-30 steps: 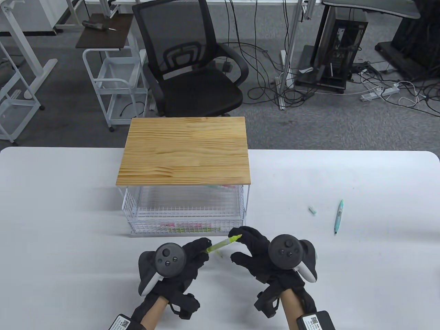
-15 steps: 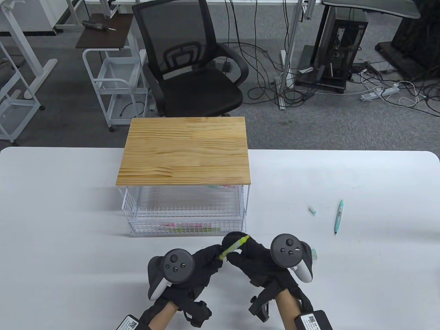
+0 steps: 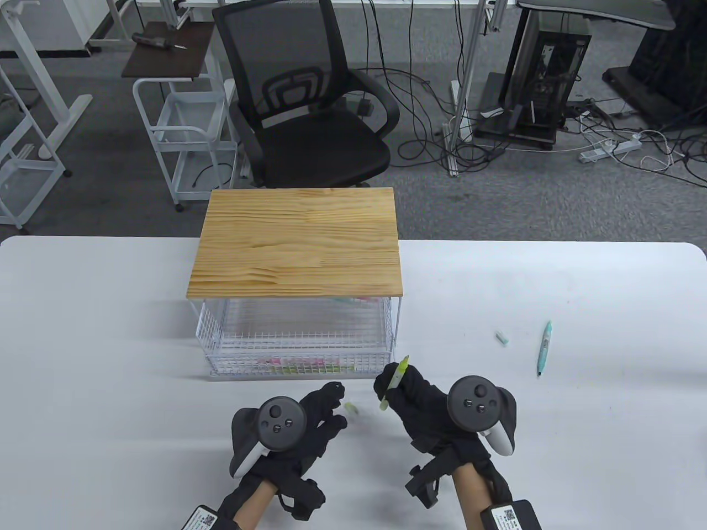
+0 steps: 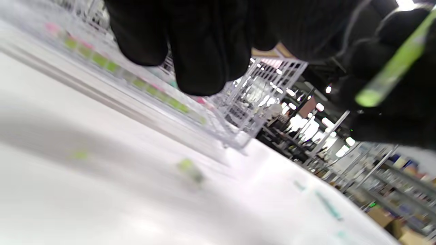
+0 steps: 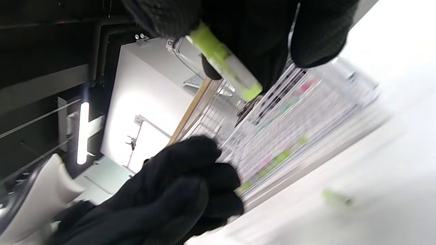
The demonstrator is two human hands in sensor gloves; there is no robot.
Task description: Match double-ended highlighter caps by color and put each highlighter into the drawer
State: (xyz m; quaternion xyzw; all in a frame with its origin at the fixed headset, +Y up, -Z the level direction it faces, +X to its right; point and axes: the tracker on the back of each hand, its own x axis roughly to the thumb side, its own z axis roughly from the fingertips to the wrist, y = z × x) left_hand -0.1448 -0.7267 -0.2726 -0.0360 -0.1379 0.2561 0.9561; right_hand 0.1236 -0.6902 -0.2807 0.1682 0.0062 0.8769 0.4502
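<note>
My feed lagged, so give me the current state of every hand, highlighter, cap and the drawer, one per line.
Right hand: grips the yellow-green highlighter.
Left hand: holds nothing, fingers loosely curled.
Yellow-green highlighter: off the table, pointing toward the drawer.
Small yellow-green cap: loose on the white table.
Teal highlighter: lying on the table, untouched.
Small teal cap: loose beside it.
White wire drawer: pulled out, highlighters inside.

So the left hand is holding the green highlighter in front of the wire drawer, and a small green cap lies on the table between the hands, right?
Not quite: the right hand holds the green highlighter, as the table view shows. The left hand holds nothing. It is in front of the wire drawer, and the small green cap lies between the hands.
</note>
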